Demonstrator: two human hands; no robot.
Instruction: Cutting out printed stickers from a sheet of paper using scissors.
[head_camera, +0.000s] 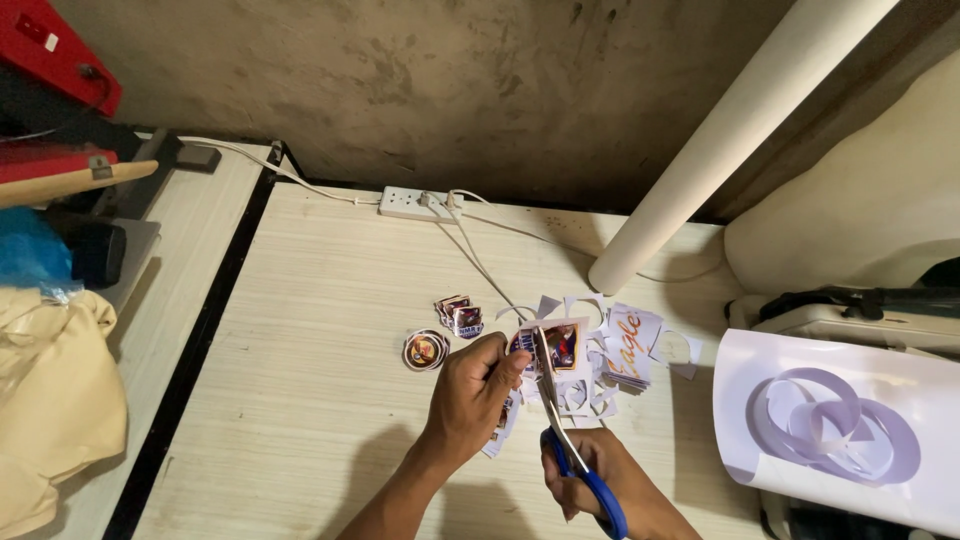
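Blue-handled scissors, gripped by right hand, cut a colourful printed sticker sheet pinched by left hand.

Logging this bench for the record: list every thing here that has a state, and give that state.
Left hand: pinching a printed sheet.
Right hand: gripping blue-handled scissors.
Scissors: blades in the sheet.
Printed sheet: partly cut, held up.
Round stickers: cut out, lying flat.
Paper scraps: piled loose.
Power strip: plugs in.
White roll: leaning.
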